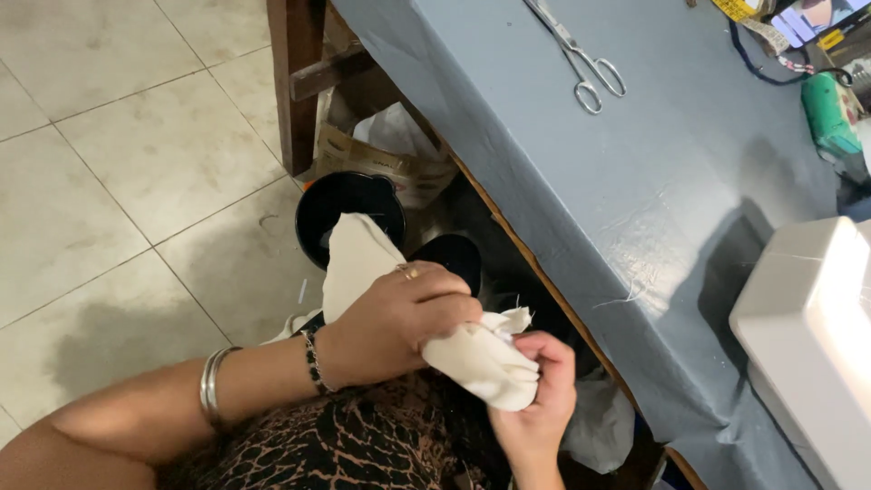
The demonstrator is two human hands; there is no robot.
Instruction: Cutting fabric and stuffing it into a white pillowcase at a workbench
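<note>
A piece of cream cloth (358, 259) is bunched in my lap, below the edge of the table. My left hand (399, 318), with a ring and bracelets, is closed over the cloth from above. My right hand (540, 399) grips the cloth's lower bunched end (485, 367) from underneath, fingers curled round it. The two hands meet at the cloth, close to the table's edge.
A table covered in blue-grey fabric (635, 181) runs along my right. Metal scissors (581, 59) lie on it at the far end. A white sewing machine (812, 336) stands at the right. A black bucket (349, 213) and a cardboard box (381, 159) sit on the tiled floor.
</note>
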